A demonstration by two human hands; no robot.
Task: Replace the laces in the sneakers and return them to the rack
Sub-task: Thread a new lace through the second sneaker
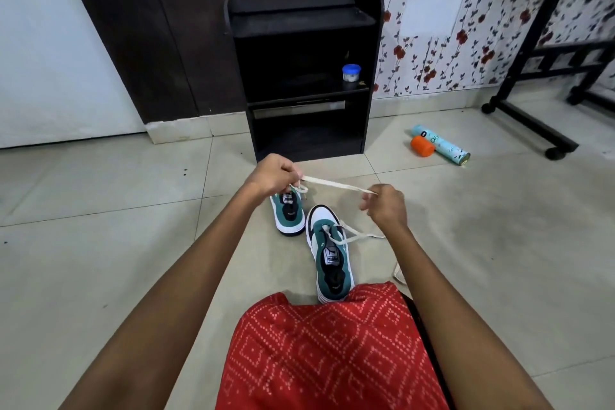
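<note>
Lace [336, 185], cream and flat, stretches taut between 2 hands above the tiled floor [100, 210]. The left grip [273, 176] is closed on 1 end, fingers curled, and a small loop hangs beneath it just over the far sneaker [288, 215]. The right grip [387, 206], at 4 o'clock from the left, pinches the other end at its fingertips. The near sneaker [331, 253] lies at 5 o'clock from the far one, heel against a red patterned garment [326, 349]. A second lace [354, 236] sits at its toe eyelets and trails toward 3 o'clock. The dark rack [306, 76] stands at 12 o'clock and holds a blue-lidded jar [351, 71]. A spray can [444, 146] and an orange cap [422, 146] lie at 2 o'clock.
</note>
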